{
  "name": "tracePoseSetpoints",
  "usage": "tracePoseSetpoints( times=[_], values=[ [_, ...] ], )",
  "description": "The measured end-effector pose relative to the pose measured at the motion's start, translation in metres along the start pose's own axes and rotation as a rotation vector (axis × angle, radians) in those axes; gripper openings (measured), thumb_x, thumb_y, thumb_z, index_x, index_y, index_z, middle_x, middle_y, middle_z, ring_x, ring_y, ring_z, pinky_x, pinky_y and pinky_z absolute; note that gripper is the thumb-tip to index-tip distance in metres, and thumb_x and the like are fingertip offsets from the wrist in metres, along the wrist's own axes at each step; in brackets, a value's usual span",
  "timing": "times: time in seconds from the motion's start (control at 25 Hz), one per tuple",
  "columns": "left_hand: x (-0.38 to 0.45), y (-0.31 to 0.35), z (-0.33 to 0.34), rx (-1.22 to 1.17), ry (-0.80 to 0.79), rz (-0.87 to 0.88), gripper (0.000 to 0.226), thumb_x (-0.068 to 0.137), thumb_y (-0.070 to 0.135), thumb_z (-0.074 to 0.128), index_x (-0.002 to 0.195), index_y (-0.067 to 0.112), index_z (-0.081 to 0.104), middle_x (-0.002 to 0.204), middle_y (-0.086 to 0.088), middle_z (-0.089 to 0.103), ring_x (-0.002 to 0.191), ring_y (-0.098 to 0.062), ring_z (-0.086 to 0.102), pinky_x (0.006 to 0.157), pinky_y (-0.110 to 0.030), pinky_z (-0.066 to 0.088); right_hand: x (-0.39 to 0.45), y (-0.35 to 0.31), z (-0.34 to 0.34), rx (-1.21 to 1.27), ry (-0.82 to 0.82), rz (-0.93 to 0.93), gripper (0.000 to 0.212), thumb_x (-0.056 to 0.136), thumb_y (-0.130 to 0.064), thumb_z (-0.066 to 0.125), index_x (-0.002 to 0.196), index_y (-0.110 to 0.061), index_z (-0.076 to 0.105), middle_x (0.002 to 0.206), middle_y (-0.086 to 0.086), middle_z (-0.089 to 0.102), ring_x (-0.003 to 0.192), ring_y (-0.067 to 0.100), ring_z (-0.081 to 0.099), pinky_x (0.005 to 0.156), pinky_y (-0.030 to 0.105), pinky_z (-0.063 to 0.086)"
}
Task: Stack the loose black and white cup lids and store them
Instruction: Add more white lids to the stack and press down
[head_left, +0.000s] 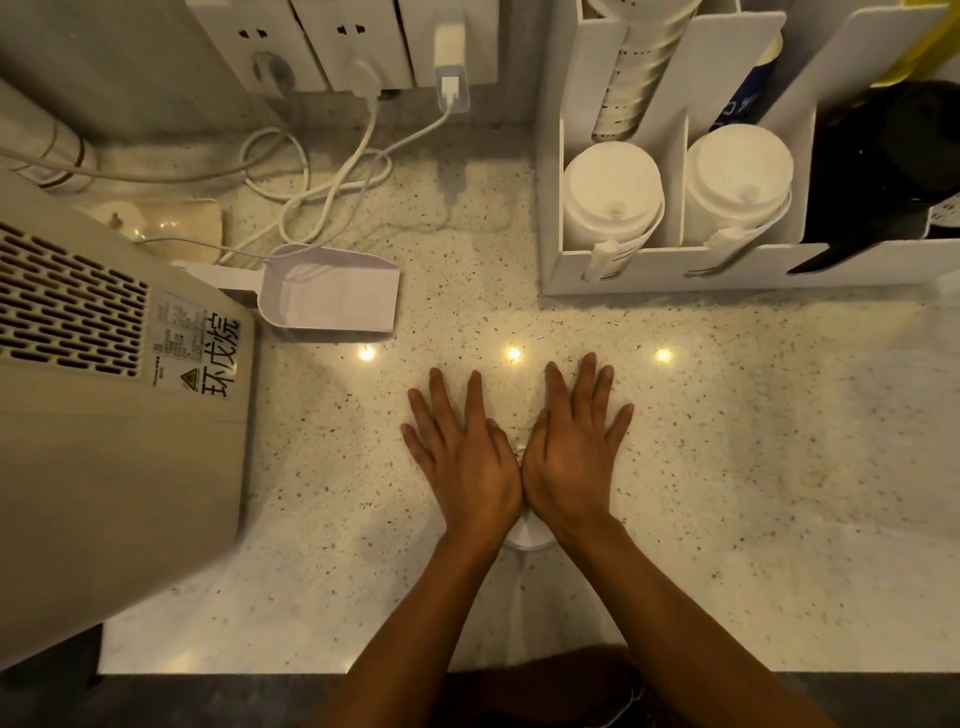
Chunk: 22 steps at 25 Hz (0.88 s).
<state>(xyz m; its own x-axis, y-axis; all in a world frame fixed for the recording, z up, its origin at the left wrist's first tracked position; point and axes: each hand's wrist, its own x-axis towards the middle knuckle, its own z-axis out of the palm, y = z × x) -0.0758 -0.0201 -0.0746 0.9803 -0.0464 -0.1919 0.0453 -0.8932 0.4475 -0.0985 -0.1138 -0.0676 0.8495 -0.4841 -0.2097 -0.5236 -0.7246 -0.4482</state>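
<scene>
Presently, the scene is set out as follows.

Left hand (470, 457): laid palm down on the speckled worktop (727, 441), fingers (440, 400) spread wide and flat, nothing gripped.

Right hand (569, 457): laid palm down just beside the left, thumbs touching, fingers (587, 387) spread wide, nothing gripped.

White lid (524, 538): only a curved white edge is seen beneath the heels of both hands, toward the wrists; whether it is one lid or several cannot be told.

White organiser (649, 270): placed well beyond the fingers and to their right; two stacks of white lids (613, 197) are held in its front compartments, black lids (878, 171) in the compartment furthest right.

Scoop (332, 288): rested on the worktop beyond the left fingers, to their left.

Beige appliance (104, 415): stood at the far left of the left hand.
</scene>
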Motion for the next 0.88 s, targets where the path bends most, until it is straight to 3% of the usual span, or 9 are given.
tracePoseSetpoints(
  times=[0.16,0.28,0.48,0.56,0.64,0.88],
  values=[
    [-0.005,-0.002,-0.006,-0.107,-0.02,0.054,0.059,0.1,0.034,0.031,0.157,0.019,0.026,0.17,0.0,0.01,0.156,-0.017,-0.004,0.124,-0.051,-0.009,-0.001,0.0,-0.003,0.027,0.022,-0.013,0.061,0.098,-0.034,0.018,0.157,-0.024,0.022,0.168,0.009,-0.002,0.154,0.024,-0.012,0.122,0.057,-0.006],
    [-0.025,-0.006,-0.009,-0.135,-0.075,0.203,0.061,0.101,0.039,0.022,0.159,0.019,0.023,0.169,0.003,0.011,0.156,-0.01,-0.001,0.125,-0.053,-0.007,-0.001,0.002,-0.003,0.048,0.04,-0.016,0.058,0.098,-0.032,0.02,0.156,-0.023,0.027,0.168,0.008,0.002,0.154,0.023,-0.01,0.122,0.054,-0.006],
    [-0.046,-0.008,-0.003,-0.143,-0.055,0.2,0.061,0.102,0.039,0.018,0.156,0.014,0.03,0.167,-0.002,0.023,0.156,-0.013,0.01,0.126,-0.054,0.004,-0.003,0.001,-0.006,0.394,0.175,0.079,0.045,0.1,-0.02,0.03,0.137,-0.017,0.054,0.157,0.005,0.04,0.152,0.019,0.017,0.125,0.049,0.002],
    [-0.046,-0.008,-0.001,-0.124,-0.005,0.205,0.059,0.102,0.037,0.02,0.152,0.012,0.038,0.164,-0.005,0.03,0.155,-0.016,0.017,0.125,-0.054,0.007,-0.006,0.005,-0.008,0.447,0.195,0.052,0.041,0.101,-0.021,0.031,0.133,-0.017,0.057,0.149,0.004,0.051,0.15,0.019,0.026,0.124,0.051,0.01],
    [-0.046,-0.009,0.002,-0.104,0.031,0.217,0.056,0.103,0.035,0.022,0.149,0.012,0.043,0.163,-0.006,0.034,0.154,-0.017,0.019,0.125,-0.053,0.009,-0.017,0.014,-0.007,0.37,0.187,-0.028,0.043,0.102,-0.026,0.029,0.134,-0.016,0.056,0.148,0.005,0.051,0.149,0.02,0.026,0.123,0.054,0.015],
    [-0.045,-0.012,0.007,-0.077,0.055,0.229,0.053,0.103,0.034,0.022,0.148,0.017,0.042,0.163,-0.004,0.033,0.155,-0.014,0.016,0.126,-0.051,0.008,-0.038,0.03,0.006,0.208,0.195,-0.079,0.045,0.103,-0.03,0.024,0.135,-0.017,0.052,0.154,0.006,0.044,0.152,0.021,0.02,0.123,0.053,0.009]
  ],
)
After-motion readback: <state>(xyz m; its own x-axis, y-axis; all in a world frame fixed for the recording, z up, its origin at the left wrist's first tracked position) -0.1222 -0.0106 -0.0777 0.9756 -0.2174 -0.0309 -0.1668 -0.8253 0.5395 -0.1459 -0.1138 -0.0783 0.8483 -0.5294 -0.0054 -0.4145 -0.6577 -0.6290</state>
